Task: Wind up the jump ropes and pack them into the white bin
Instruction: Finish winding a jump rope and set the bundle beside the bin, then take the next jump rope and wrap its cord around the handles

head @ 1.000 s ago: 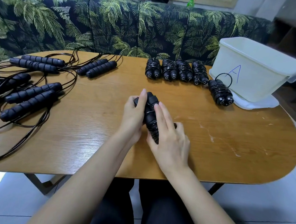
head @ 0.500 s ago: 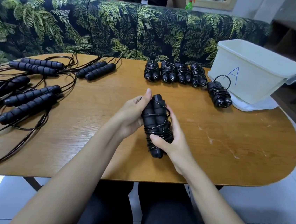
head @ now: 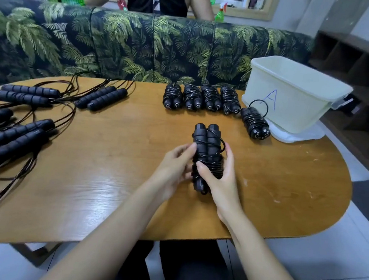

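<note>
Holding the wound jump rope [head: 208, 142] over the desk [head: 116, 189] at centre frame, handles pointing away, the left-hand grip [head: 172, 168] pinched its side while the right-hand grip [head: 221, 180] curled round the lower coils. The cord's last loop looked slack near the top; if either grip eased on the way to the white bin [head: 297, 99], upper right, the coils could probably spring off. Five finished bundles [head: 210, 97] lay near the bin, unpacked; loose ropes [head: 15, 135] sprawled at left.
</note>
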